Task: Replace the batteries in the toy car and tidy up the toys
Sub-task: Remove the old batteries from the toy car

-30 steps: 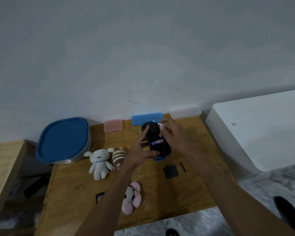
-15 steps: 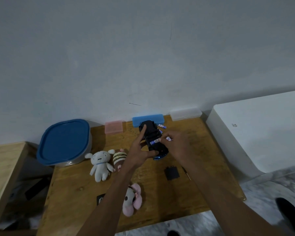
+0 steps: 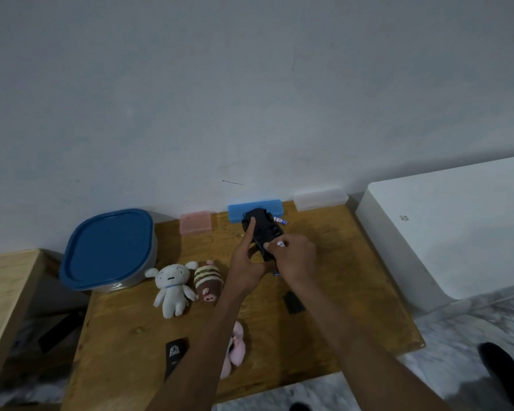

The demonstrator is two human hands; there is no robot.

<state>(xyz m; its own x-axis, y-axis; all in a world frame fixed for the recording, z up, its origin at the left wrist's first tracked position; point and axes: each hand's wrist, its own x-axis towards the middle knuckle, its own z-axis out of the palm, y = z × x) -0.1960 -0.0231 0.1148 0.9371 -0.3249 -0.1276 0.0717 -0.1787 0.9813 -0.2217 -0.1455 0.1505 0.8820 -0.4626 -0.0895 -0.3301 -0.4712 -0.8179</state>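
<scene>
Battery-fitting step in hand: upturned toy car [image 3: 263,232] gripped by left hand [image 3: 247,269]; battery [image 3: 280,244] pinched by right hand [image 3: 297,259], apparently over compartment. Next: battery to be seated, cover [image 3: 293,303] refitted.

— What's the room like?
— A plain pale grey-blue wall [image 3: 250,99], dimly lit, with a wooden table [image 3: 353,262] pushed against it.
— And around it?
— A white cabinet [image 3: 457,226] by the table's right edge, a lighter wooden surface [image 3: 3,286] past its left edge, marbled floor [image 3: 457,351] below.
</scene>
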